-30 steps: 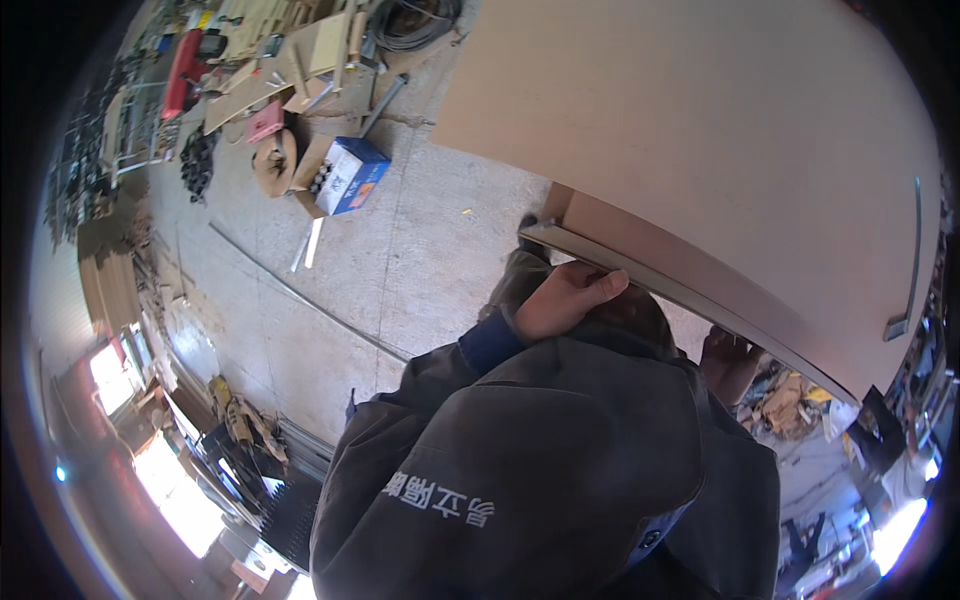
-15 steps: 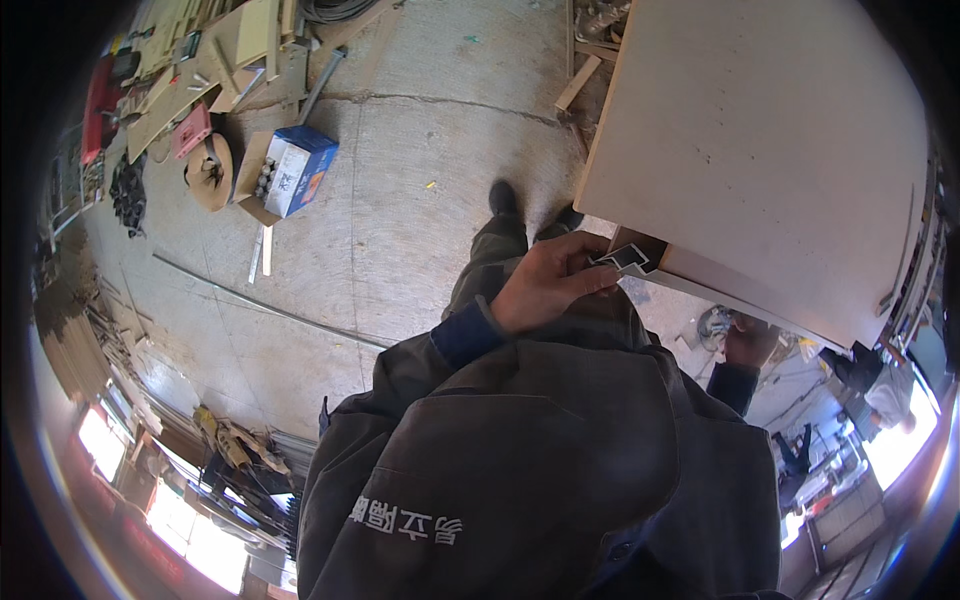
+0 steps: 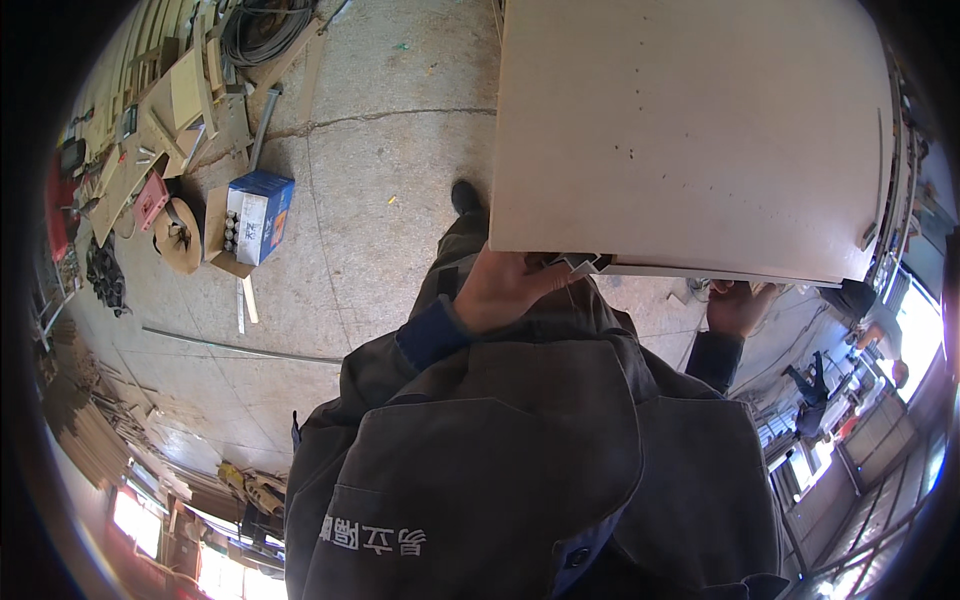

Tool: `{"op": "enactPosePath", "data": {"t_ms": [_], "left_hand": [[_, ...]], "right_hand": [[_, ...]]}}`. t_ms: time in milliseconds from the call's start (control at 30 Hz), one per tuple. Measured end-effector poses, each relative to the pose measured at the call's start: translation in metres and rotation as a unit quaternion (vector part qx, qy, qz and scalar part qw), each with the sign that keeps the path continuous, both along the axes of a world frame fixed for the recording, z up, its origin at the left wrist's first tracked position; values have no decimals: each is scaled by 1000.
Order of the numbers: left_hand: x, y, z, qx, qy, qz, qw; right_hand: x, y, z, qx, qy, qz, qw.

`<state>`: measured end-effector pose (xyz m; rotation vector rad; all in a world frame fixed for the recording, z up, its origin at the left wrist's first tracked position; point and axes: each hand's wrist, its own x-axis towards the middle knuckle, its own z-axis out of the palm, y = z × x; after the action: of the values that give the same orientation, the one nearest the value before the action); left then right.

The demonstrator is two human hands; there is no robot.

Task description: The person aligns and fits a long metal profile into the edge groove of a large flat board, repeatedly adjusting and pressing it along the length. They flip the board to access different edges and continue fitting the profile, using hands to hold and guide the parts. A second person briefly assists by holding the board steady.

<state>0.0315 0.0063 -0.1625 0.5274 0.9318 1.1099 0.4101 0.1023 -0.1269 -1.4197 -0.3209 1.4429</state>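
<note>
A large pale board (image 3: 690,140) lies in front of me, and along its near edge runs a long metal profile (image 3: 587,265) with a stepped end. My left hand (image 3: 505,290) is closed around that end at the board's near left corner, the thumb pressed along it and the fingertips hidden under the board. Farther right, my right hand (image 3: 738,308) reaches up from below to the same profile. Its fingers curl at the edge and are partly hidden.
On the floor at left stand an open blue-and-white carton (image 3: 262,220) of cylindrical items, a straw hat (image 3: 178,238) and wood offcuts (image 3: 190,90). A coiled cable (image 3: 265,35) lies farther off. A long thin bar (image 3: 240,347) rests on the floor. At far right another person (image 3: 882,330) bends over.
In view, the board has shifted left and its near edge now covers the gap by the profile's end. Both hands stay at the profile, the right one now higher, against the edge.
</note>
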Motion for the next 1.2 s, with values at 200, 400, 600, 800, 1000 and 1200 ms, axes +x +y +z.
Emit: {"op": "enactPosePath", "data": {"t_ms": [200,400,600,800,1000,1200], "left_hand": [[-3,-1,-5,41,80,-58,994],[5,-21,-25,114,247,-53,961],[11,-24,-30,293,627,4,722],[13,-19,-22,288,578,0,763],[4,-8,-8,110,188,-107,970],[9,-4,4,-37,-41,-45,997]], "right_hand": [[-5,1,3,-51,-74,-23,996],[6,0,4,-50,-54,18,997],[-1,5,9,-58,-104,-1,993],[8,1,8,-48,-87,4,995],[11,3,11,-27,-29,20,999],[32,-2,4,11,23,71,997]]}}
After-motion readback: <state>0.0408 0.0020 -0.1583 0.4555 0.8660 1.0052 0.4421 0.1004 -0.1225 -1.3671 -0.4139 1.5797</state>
